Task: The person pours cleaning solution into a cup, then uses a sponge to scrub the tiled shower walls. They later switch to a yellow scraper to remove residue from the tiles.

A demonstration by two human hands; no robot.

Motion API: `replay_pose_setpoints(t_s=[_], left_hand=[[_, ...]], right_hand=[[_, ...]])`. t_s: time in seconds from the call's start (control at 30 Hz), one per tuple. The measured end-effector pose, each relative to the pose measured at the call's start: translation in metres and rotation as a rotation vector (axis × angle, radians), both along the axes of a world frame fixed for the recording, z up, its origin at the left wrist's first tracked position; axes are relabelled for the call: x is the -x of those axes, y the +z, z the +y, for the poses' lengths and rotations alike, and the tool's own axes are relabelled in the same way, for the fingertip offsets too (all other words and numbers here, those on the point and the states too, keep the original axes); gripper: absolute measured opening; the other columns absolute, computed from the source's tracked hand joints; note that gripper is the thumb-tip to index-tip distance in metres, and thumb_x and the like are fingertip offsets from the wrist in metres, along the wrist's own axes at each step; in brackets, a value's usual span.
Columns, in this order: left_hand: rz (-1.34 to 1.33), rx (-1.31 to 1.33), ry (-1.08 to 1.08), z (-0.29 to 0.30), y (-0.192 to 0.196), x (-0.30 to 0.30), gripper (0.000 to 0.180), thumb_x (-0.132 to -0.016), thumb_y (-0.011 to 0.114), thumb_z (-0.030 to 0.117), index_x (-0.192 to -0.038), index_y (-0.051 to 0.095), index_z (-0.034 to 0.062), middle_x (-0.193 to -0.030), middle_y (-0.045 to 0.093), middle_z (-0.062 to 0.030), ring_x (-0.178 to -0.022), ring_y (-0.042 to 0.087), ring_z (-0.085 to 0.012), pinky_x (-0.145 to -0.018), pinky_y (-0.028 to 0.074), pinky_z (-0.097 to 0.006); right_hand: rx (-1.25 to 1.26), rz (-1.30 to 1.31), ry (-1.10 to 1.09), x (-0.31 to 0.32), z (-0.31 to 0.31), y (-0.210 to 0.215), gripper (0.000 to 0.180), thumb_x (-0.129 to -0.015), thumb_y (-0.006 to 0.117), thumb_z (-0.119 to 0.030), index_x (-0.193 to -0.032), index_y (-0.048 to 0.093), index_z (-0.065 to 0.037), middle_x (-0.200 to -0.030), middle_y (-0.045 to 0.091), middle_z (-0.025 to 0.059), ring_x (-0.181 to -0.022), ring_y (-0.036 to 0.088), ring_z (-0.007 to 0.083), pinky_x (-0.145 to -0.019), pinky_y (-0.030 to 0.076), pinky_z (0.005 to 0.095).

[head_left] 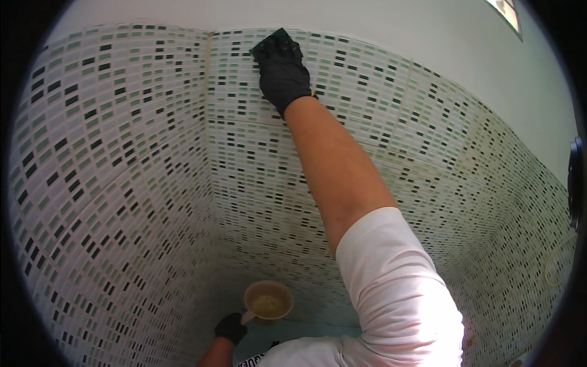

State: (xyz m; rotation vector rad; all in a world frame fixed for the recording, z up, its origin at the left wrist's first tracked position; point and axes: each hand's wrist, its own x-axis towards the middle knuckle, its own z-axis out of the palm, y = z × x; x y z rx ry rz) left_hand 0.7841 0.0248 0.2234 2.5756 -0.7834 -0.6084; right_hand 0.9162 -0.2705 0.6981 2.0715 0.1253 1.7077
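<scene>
My right hand (285, 79), in a black glove, is stretched up to the top of the tiled wall (244, 165), near the corner. Under its fingers a dark green scouring pad (262, 49) is pressed flat on the tiles, its edges showing past the fingertips. Low down, my left hand (230, 328), also black-gloved, grips the short handle of a pale plastic water dipper (268, 300). Some cloudy yellowish liquid lies in the dipper's bowl, which is held roughly level.
Another tiled wall (116, 165) meets this one in a corner at the left. Plain white wall (391, 27) rises above the tiles, with a small window (507, 13) at the top right. A dark object (575, 183) stands at the right rim. Below is a bluish floor (306, 332).
</scene>
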Motion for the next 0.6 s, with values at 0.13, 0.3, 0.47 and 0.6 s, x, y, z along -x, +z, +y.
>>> replay_pose_setpoints(t_s=[0.13,0.3,0.47,0.6], left_hand=[[-0.073,0.002,0.035,0.026,-0.004,-0.019,0.026,-0.074,0.056,0.024,-0.095,0.061,0.0094,-0.099,0.063,-0.0145,-0.096,0.059,-0.031,-0.082,0.047,-0.043],[-0.025,0.013,-0.01,0.033,-0.005,-0.038,0.025,-0.074,0.056,0.022,-0.094,0.061,0.0091,-0.096,0.064,-0.0143,-0.092,0.06,-0.032,-0.081,0.047,-0.042],[0.016,0.021,-0.076,0.03,-0.015,-0.04,0.028,-0.074,0.057,0.023,-0.097,0.061,0.009,-0.096,0.063,-0.0149,-0.092,0.061,-0.0328,-0.079,0.047,-0.043],[0.086,0.036,-0.062,0.031,-0.015,-0.031,0.033,-0.072,0.059,0.026,-0.101,0.061,0.0087,-0.097,0.063,-0.0167,-0.092,0.061,-0.0335,-0.079,0.047,-0.044]], right_hand=[[-0.126,0.111,0.147,0.037,-0.023,-0.003,0.046,-0.083,0.041,-0.007,-0.127,0.049,-0.015,-0.137,0.04,0.0119,-0.132,0.029,0.0286,-0.111,0.02,0.0376],[-0.27,-0.42,-0.2,0.159,-0.135,-0.001,0.044,-0.084,0.043,-0.008,-0.127,0.046,0.0,-0.132,0.043,0.0216,-0.129,0.031,0.035,-0.109,0.021,0.0413],[-0.19,-0.499,0.009,0.072,-0.107,0.014,0.042,-0.084,0.042,-0.009,-0.125,0.049,-0.004,-0.128,0.046,0.0202,-0.127,0.033,0.0356,-0.109,0.022,0.0437],[-0.149,-0.216,-0.01,-0.054,0.021,0.019,0.044,-0.083,0.04,-0.012,-0.126,0.05,-0.014,-0.136,0.041,0.0127,-0.132,0.028,0.03,-0.111,0.015,0.0428]])
